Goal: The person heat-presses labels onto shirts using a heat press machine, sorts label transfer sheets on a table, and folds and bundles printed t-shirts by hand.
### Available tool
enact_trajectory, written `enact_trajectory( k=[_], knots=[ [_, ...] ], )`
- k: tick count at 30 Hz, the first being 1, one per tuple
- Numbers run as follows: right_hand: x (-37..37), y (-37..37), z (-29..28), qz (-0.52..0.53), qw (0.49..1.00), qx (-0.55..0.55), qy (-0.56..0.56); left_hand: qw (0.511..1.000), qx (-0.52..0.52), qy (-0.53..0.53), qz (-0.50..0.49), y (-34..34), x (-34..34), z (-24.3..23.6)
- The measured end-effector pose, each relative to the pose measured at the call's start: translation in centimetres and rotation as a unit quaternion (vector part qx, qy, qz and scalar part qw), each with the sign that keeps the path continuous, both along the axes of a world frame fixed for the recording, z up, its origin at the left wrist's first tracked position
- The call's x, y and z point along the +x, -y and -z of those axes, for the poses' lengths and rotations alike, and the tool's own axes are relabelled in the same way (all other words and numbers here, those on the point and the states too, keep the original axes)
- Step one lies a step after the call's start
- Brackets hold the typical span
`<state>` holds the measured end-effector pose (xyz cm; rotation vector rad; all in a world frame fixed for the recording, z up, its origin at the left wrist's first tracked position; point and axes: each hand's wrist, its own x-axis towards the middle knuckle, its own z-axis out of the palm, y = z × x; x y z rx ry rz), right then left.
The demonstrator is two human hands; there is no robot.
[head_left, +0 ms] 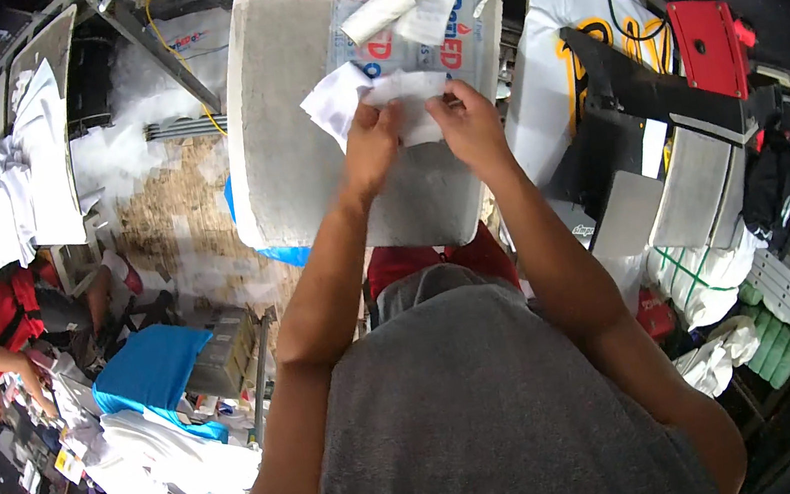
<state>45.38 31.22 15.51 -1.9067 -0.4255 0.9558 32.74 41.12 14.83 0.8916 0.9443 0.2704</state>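
Over the grey padded board (304,174), my left hand (373,147) and my right hand (469,123) pinch opposite ends of a thin white sheet (414,113). Whether it is paper or cloth I cannot tell. The fingers of both hands are closed on its edge. Beside my left fingers lies a folded white piece (334,99), partly under that hand. Farther up the board rest a white roll (378,14) and a loose white sheet (429,12). They lie on a clear printed plastic sheet (345,52).
White cloths (48,164) hang over a board at the left. A person in red (7,322) sits at lower left, near a blue cloth (149,367). To the right are a white garment with yellow-black lettering (531,66), a red box-shaped device (706,52) and grey boards (690,190).
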Motion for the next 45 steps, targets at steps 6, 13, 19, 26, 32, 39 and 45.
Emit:
enact_trajectory(
  k=[6,13,19,26,32,39,45],
  knots=[
    [2.0,-0.9,0.3,0.026,0.997,-0.019,0.076,0.950,0.265,-0.091,0.139,-3.2,1.5,0.4],
    [3.6,-1.1,0.9,0.018,0.982,-0.042,0.184,0.910,0.374,-0.099,0.147,-4.5,2.3,0.2],
    [5.6,-0.6,2.1,0.021,0.986,-0.040,0.161,0.891,0.424,-0.116,0.117,-5.0,0.5,0.0],
    [5.6,2.5,-1.8,0.139,0.985,0.094,-0.043,0.959,0.271,-0.074,0.044,-4.7,-1.6,-0.9],
    [3.4,3.4,-5.8,0.029,0.995,0.074,-0.057,0.993,0.059,0.042,0.093,-2.3,-0.8,-4.8],
    [2.4,3.9,-11.8,0.033,0.992,0.122,-0.012,0.983,0.077,0.109,0.129,-0.8,1.1,-11.3],
    [2.8,5.5,-14.7,0.048,0.981,0.187,-0.015,0.970,0.134,0.129,0.156,0.5,2.6,-14.7]
  ],
)
